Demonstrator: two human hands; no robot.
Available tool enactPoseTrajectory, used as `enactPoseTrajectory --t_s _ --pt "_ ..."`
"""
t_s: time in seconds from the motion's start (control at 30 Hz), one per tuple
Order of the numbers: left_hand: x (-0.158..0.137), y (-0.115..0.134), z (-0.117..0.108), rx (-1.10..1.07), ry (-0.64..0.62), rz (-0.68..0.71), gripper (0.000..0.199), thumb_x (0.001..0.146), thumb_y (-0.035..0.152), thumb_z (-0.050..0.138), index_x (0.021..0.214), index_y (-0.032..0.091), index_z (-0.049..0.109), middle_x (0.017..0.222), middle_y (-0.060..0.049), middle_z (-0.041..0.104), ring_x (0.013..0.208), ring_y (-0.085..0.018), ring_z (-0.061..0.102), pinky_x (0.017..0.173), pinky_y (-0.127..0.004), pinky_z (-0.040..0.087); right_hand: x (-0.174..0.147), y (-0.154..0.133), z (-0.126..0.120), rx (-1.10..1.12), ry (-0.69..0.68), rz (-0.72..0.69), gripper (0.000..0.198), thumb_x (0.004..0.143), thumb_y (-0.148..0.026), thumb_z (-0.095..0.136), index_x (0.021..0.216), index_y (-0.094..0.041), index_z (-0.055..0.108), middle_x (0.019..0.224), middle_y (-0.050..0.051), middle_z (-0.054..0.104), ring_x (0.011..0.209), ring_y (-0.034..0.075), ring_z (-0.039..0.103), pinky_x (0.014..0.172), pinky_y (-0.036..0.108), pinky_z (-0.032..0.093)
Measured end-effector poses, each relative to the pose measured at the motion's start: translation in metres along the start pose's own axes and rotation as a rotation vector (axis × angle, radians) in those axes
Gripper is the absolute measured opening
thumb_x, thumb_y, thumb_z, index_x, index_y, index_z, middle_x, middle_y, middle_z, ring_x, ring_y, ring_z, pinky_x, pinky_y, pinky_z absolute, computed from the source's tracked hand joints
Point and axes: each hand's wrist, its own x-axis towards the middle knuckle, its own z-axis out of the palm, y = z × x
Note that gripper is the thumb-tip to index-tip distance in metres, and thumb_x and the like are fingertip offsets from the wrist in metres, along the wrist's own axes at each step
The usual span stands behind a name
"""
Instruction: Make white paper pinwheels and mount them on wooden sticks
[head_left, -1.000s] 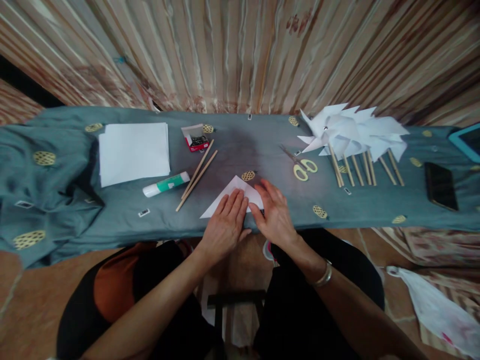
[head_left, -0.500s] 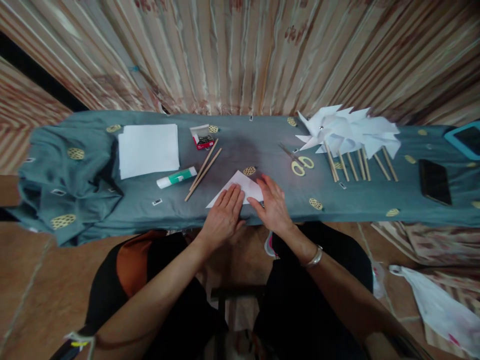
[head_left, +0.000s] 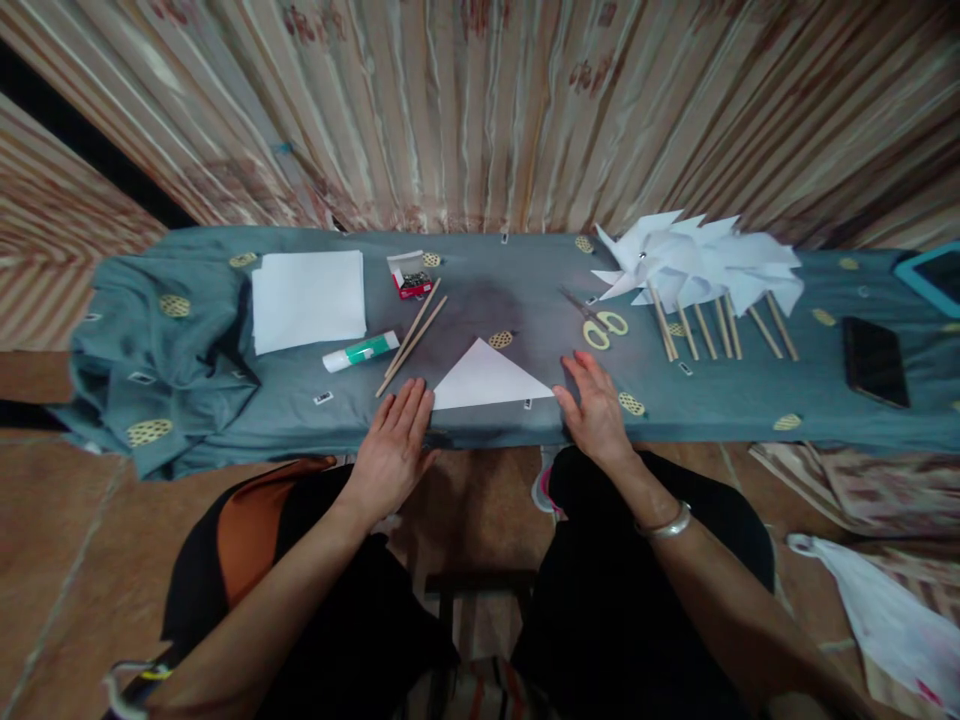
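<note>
— Left hand (head_left: pixel 391 448) and right hand (head_left: pixel 598 415): are they holding something?

— No, neither one is gripping. The left is lying palm down at the edge of the bench (head_left: pixel 487 428); the right is resting with its thumb standing away from its fingers. They are lying well apart from each other.

— And where is the white paper triangle (head_left: pixel 491 380) lying?

— It is lying flat between the two hands. Its long side is facing back toward the wrists and running across from one hand to the other; its peak is pointing away from both.

— Which hand is lying nearer?

— Neither, I think: the left hand is lying at the left corner, the right thumb at the right corner. Whether they are really touching it, I cannot tell.

— What else is lying close?

— Two wooden sticks (head_left: pixel 412 346) are lying just ahead of the left hand, a glue stick (head_left: pixel 361 352) beyond it, and scissors (head_left: pixel 598 320) just ahead of the right.
</note>
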Motion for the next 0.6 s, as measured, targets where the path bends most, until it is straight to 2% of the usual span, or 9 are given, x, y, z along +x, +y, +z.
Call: enactPoseTrajectory --t_s 0.1,0.2,0.3,0.4,0.5,0.6 --pt "-0.007 -0.001 0.002 -0.027 0.050 -0.009 0.072 0.091 0.029 0.052 0.151 0.006 0.021 0.155 -0.024 0.030 0.146 -0.034 0.022 0.116 -0.054 0.026 0.003 -0.001 -0.003 0.048 0.006 0.007 0.046 0.095 -0.035 0.035 0.128 -0.011 0.057 0.141 0.021 0.050 0.132 0.031 0.045 0.107 0.049 0.039" --pt "-0.008 0.001 0.004 -0.059 0.130 -0.033 0.075 0.093 0.032 0.050 0.153 0.010 0.011 0.154 -0.025 0.032 0.146 -0.034 0.024 0.115 -0.055 0.027 0.009 -0.010 -0.005 0.127 -0.007 -0.002 0.047 0.097 -0.039 0.033 0.127 -0.013 0.059 0.140 0.019 0.052 0.130 0.029 0.048 0.109 0.050 0.037" --pt "-0.002 0.005 0.005 -0.083 0.200 -0.060 0.075 0.094 0.033 0.050 0.153 0.012 0.009 0.154 -0.026 0.032 0.146 -0.034 0.023 0.115 -0.056 0.026 0.017 -0.023 -0.003 0.191 -0.082 -0.044 0.049 0.094 -0.047 0.043 0.126 -0.015 0.060 0.143 0.017 0.050 0.131 0.030 0.047 0.109 0.050 0.037" --pt "0.006 0.007 0.007 -0.124 0.230 -0.076 0.072 0.095 0.034 0.048 0.153 0.014 0.011 0.154 -0.025 0.032 0.146 -0.034 0.023 0.115 -0.057 0.025 0.025 -0.036 0.003 0.217 -0.132 -0.039 0.048 0.084 -0.049 0.060 0.121 -0.018 0.064 0.143 0.015 0.050 0.130 0.032 0.048 0.107 0.051 0.039" --pt "0.013 0.006 0.011 -0.195 0.266 -0.107 0.068 0.095 0.036 0.047 0.153 0.017 0.016 0.153 -0.024 0.033 0.145 -0.033 0.027 0.115 -0.057 0.025 0.030 -0.044 0.008 0.280 -0.134 -0.029 0.034 0.079 -0.038 0.067 0.109 -0.021 0.069 0.141 0.012 0.053 0.128 0.030 0.051 0.108 0.049 0.039" --pt "0.017 0.002 0.010 -0.308 0.324 -0.157 0.063 0.095 0.040 0.046 0.151 0.018 0.025 0.153 -0.022 0.034 0.145 -0.031 0.028 0.115 -0.055 0.026 0.032 -0.048 0.010 0.413 -0.131 -0.036 0.012 0.079 -0.027 0.063 0.085 -0.022 0.072 0.136 0.009 0.058 0.122 0.026 0.057 0.107 0.045 0.041"
